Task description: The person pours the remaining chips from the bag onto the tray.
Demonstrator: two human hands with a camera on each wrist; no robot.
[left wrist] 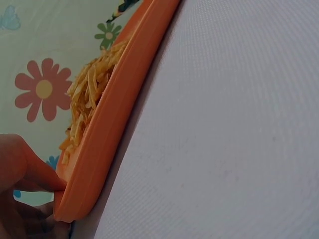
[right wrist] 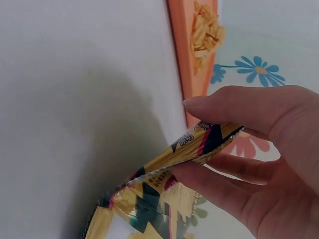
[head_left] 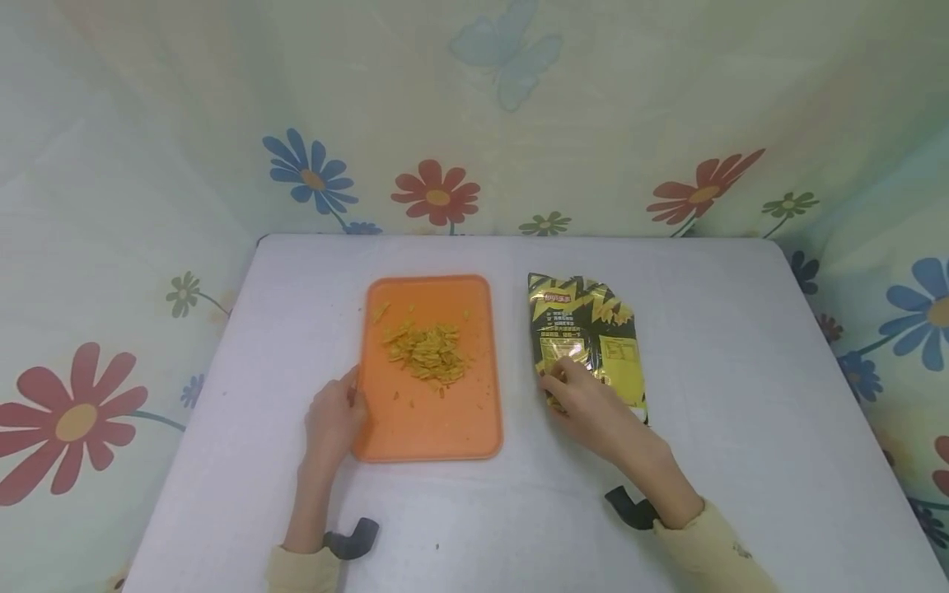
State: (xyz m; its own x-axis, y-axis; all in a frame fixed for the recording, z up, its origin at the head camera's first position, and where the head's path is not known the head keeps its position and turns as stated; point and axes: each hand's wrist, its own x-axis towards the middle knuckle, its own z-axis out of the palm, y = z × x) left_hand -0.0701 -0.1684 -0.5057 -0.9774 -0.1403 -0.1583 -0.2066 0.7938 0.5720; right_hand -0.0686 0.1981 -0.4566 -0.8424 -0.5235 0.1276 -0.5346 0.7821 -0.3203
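Observation:
An orange tray [head_left: 430, 432] lies on the table, bearing a loose pile of yellow snack strips [head_left: 430, 352] in its middle. My left hand [head_left: 335, 416] grips the tray's left edge; in the left wrist view the thumb [left wrist: 37, 172] is over the rim with fingers beneath. To the tray's right is a black and yellow snack bag [head_left: 623, 362], its printed side up. My right hand [head_left: 589, 403] pinches the bag's near left edge between thumb [right wrist: 224, 107] and fingers. In the right wrist view the pinched edge [right wrist: 199, 144] is raised off the table.
A white cloth covers the table [head_left: 741, 346]. Small crumbs [head_left: 400, 399] are scattered on the tray around the pile. A flower-patterned curtain [head_left: 511, 148] hangs behind the table and along both sides. A dark strap piece [head_left: 356, 539] shows at each wrist.

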